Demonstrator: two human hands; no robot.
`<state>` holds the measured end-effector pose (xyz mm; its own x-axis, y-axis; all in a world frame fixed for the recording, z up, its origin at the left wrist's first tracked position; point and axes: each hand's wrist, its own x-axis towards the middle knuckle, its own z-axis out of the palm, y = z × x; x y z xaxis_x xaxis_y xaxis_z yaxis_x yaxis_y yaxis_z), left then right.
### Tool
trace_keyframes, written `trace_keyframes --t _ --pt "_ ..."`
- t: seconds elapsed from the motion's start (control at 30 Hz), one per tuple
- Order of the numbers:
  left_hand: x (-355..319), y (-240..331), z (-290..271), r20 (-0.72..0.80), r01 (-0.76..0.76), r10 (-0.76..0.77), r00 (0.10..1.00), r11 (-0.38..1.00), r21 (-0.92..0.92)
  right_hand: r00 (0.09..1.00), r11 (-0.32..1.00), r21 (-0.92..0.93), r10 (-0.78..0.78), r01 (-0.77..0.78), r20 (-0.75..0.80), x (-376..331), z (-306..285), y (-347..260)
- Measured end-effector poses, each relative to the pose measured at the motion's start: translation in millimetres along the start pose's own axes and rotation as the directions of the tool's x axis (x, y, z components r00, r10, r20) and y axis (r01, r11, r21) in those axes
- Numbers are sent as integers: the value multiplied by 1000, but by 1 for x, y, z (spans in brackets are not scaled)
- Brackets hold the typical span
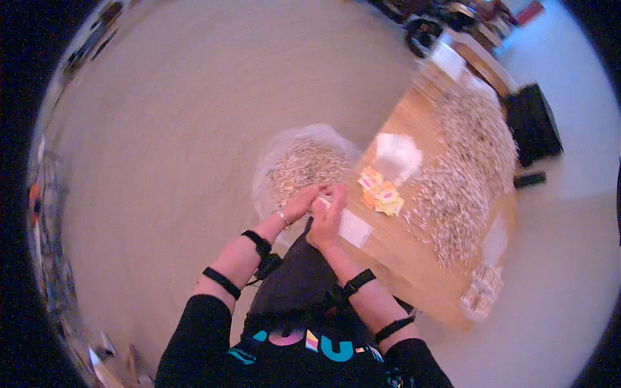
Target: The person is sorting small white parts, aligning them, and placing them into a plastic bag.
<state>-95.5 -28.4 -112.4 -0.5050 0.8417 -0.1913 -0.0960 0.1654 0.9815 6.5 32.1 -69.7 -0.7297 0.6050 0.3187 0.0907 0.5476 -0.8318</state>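
Two hands meet at the counter edge: left hand and right hand fingers pinch a small pale packet between them. Looks light, thin, flexible; best gripped at the edges. Clear bag of pale pieces lies just beyond; yellow sachets right.

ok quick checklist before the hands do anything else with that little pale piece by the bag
1. Both hands on the piece: the left hand and right hand meet around a small pale piece. Ok.
2. Firmness of the grip: fingers cover the piece and the picture is blurred. Cannot tell.
3. Clear bag open beside the hands: it holds a heap of small pale items, mouth facing up. Ok.
4. Wooden table within reach: its edge is right at the right hand. Ok.
5. Supply on the table: a large pile of small pale pieces and yellow packets lie there. Ok.
6. White sheet by the right hand lies flat. Ok.
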Motion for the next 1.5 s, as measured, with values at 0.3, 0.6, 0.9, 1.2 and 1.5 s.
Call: trace_keyframes --t 0.3,0.6,0.9,1.2,1.5 --pt "-25 37 17 -357 -65 516 778 632 772 970 769 -601 96 -215 -225 20 -133 47" --pt "-14 27 138 300 -595 547 782 508 623 990 736 -676 -69 -34 -125 -45 -180 102" --pt "-1 28 203 401 -574 436 805 406 711 986 853 -522 -77 -11 -145 -85 -215 83" --pt "61 56 216 488 -602 500 715 86 794 925 711 -632 67 -308 -375 -86 -203 97" --pt "75 63 240 393 -617 513 763 396 680 914 746 -576 109 -335 -390 -93 -202 104"
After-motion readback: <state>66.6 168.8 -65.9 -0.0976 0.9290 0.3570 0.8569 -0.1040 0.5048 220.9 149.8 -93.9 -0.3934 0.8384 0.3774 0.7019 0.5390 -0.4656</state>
